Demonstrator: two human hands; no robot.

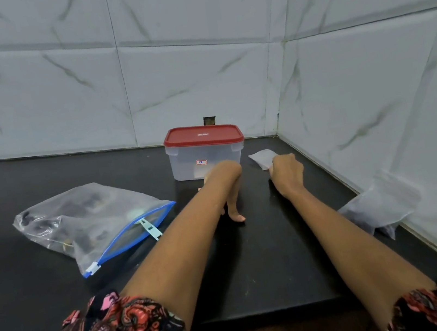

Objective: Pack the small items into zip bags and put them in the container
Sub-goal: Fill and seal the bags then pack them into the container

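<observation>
A clear plastic container (205,159) with a red lid shut on it stands at the back of the black counter. Left of it lies a large clear zip bag (89,223) with a blue zip edge, holding several dark small items. My right hand (287,173) pinches the near corner of a small clear zip bag (262,158) lying right of the container. My left hand (228,189) hangs in front of the container with fingers pointing down and a fingertip on the counter; what it holds, if anything, is hidden.
The black counter (269,257) meets white marble-tiled walls behind and on the right. A crumpled clear plastic bag (381,205) lies against the right wall. A small dark opening (209,121) shows in the wall behind the container.
</observation>
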